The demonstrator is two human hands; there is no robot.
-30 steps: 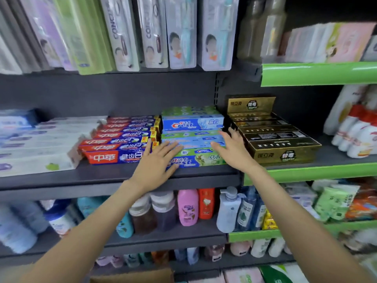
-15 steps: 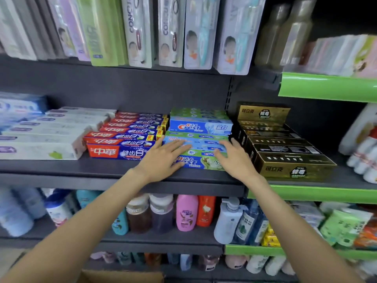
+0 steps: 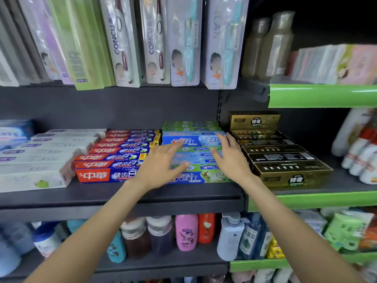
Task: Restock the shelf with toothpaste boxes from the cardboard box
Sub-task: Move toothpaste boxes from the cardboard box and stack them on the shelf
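Note:
Blue and green Crest toothpaste boxes (image 3: 195,158) lie stacked in rows on the dark grey shelf (image 3: 122,198), between red toothpaste boxes (image 3: 114,158) and gold-black boxes (image 3: 285,160). My left hand (image 3: 161,166) lies flat with spread fingers on the left part of the Crest rows. My right hand (image 3: 230,156) rests with straight fingers on their right part, fingertips near the tall blue box at the back. Neither hand holds anything. The cardboard box is out of view.
White toothpaste boxes (image 3: 40,160) fill the shelf's left end. Toothbrush packs (image 3: 155,41) hang above. Bottles (image 3: 185,231) stand on the lower shelf. A green-edged shelf unit (image 3: 322,94) with packets and bottles stands to the right.
Both hands have slid a little further back over the Crest boxes, the right reaching the tall blue box. The camera has tilted up slightly.

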